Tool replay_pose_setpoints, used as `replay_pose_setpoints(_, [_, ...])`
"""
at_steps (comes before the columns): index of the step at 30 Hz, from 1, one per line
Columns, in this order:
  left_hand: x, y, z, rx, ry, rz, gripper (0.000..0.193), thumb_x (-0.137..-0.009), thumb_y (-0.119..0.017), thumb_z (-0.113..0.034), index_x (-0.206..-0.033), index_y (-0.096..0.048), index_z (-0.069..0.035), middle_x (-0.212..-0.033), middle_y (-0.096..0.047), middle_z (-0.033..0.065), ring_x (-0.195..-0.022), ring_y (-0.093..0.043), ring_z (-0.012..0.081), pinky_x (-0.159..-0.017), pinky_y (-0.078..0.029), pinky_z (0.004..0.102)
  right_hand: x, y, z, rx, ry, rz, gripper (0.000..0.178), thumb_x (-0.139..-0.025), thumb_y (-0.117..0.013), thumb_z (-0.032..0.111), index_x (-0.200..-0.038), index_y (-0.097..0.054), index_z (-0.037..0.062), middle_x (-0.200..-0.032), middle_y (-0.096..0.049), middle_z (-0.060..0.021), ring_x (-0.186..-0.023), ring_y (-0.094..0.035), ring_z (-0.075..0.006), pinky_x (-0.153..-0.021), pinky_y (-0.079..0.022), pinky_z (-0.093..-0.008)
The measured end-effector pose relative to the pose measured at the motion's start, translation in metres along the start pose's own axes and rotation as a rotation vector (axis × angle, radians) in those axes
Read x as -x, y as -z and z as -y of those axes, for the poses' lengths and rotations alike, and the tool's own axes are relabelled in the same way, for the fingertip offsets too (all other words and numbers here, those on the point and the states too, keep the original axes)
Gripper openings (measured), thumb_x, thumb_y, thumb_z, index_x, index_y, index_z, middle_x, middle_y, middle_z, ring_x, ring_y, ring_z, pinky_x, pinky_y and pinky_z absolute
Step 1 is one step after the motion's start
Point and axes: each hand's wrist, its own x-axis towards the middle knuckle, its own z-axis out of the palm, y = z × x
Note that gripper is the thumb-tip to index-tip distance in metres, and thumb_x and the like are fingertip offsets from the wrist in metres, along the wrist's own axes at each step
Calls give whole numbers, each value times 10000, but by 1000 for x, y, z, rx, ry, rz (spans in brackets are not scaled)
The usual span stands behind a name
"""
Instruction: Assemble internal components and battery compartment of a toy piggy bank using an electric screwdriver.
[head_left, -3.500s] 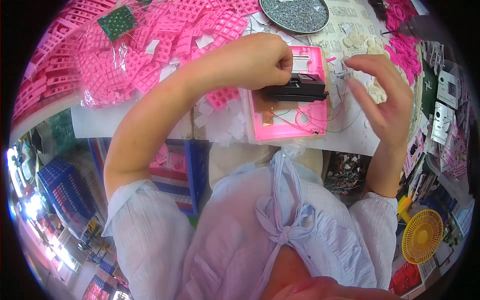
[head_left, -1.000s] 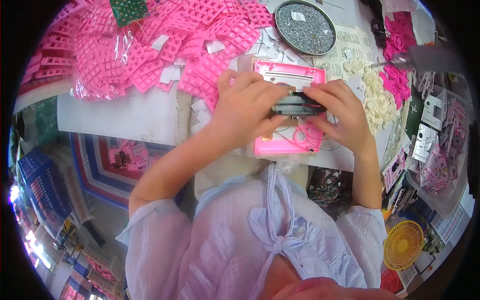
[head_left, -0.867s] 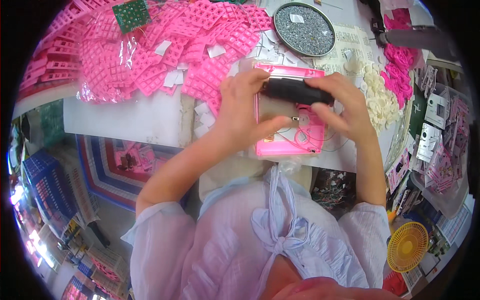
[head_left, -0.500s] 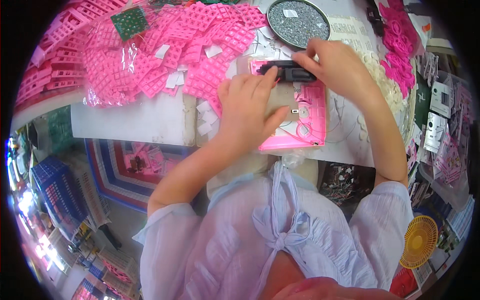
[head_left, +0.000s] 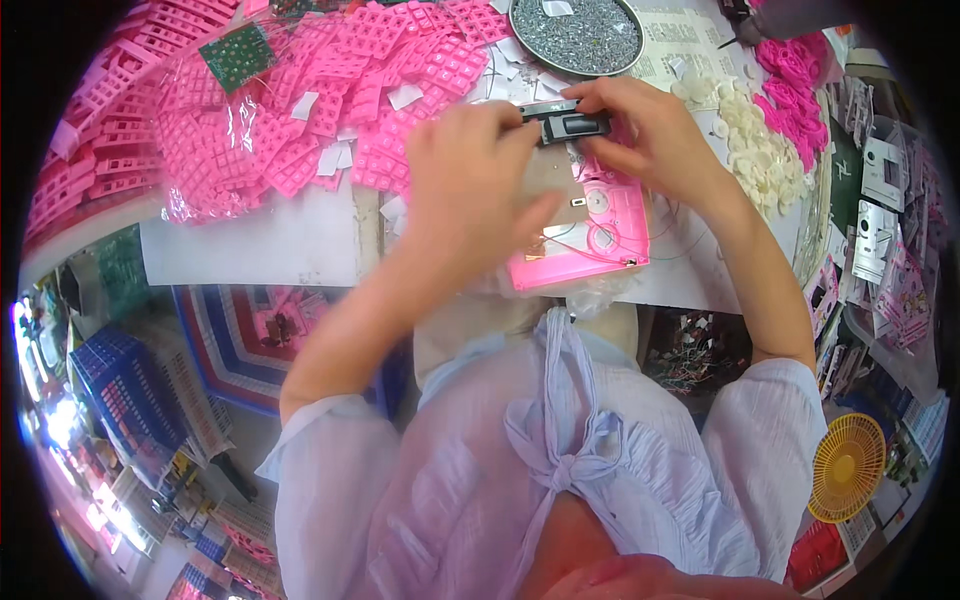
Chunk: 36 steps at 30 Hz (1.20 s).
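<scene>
My right hand (head_left: pixel 655 135) pinches the right end of a black plastic part (head_left: pixel 578 125) between thumb and fingers, over the far end of an open pink plastic housing (head_left: pixel 625 215). Blurred by motion, my left hand (head_left: pixel 465 190) has its fingertips by the left end of the black part; whether they touch it is unclear. Its thumb sticks out apart from the fingers, above a grey-brown flat panel (head_left: pixel 553 172) in the housing. Thin wires and a round speaker-like piece (head_left: pixel 601 237) show in the housing's near right area.
Pink keypad pieces (head_left: pixel 270 130) heap at the left, with a green circuit board (head_left: pixel 237 58) on top. A round tray of small metal screws (head_left: pixel 580 35) stands at the back. Cream discs (head_left: pixel 755 145) and magenta bundles (head_left: pixel 795 95) lie right. A dark tool tip (head_left: pixel 735 42) hangs at far right.
The black part has tilted and turned in my right hand, showing another face. My left hand has drawn back leftward from over it. The view has shifted slightly.
</scene>
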Motion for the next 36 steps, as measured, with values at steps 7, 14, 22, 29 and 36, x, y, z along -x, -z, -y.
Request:
replay_pose_setpoints(7, [-139,-16,48,-300,-129,3,192,-801,-665,-246,-797,-775,-88,-898,-749,125,-885,-695,292,-869,-442,497,4,-15,-21,-255,52,-29,357,-783,-781,43,-1107,-635,17,-1170,-684,-92,-1001,-640,-232,-861,-515,-333])
replay_pose_setpoints(14, [-170,-51,56,-465,-153,105,215,-864,-592,-201,-921,-781,-116,-967,-753,132,-961,-693,295,-898,-415,527,2,52,-48,-684,52,-274,352,-881,-705,122,-1205,-611,23,-1151,-686,-106,-1068,-641,-245,-1001,-493,-423])
replay_pose_setpoints(22, [-185,-52,57,-478,-242,50,266,-916,-559,-294,-925,-760,-120,-948,-750,115,-937,-706,285,-876,-452,505,-73,84,48,-1124,385,-2,514,-949,-670,275,-1305,-504,-56,-803,-674,-115,-724,-659,-198,-780,-570,-385])
replay_pose_setpoints(29, [-172,-30,44,-445,-266,-136,321,-946,-581,-354,-908,-727,-71,-882,-708,132,-873,-679,266,-774,-480,439,-38,58,35,-1019,74,-454,381,-889,-707,112,-1212,-522,27,-839,-644,-77,-735,-621,-161,-850,-543,-378])
replay_pose_setpoints(36, [-44,-20,-15,-88,-334,-98,235,-848,-740,-261,-968,-606,-109,-899,-607,56,-932,-587,283,-852,-377,474,14,59,62,-1036,329,-341,307,-1006,-516,163,-1306,-495,99,-720,-468,-7,-635,-458,-134,-784,-501,-386])
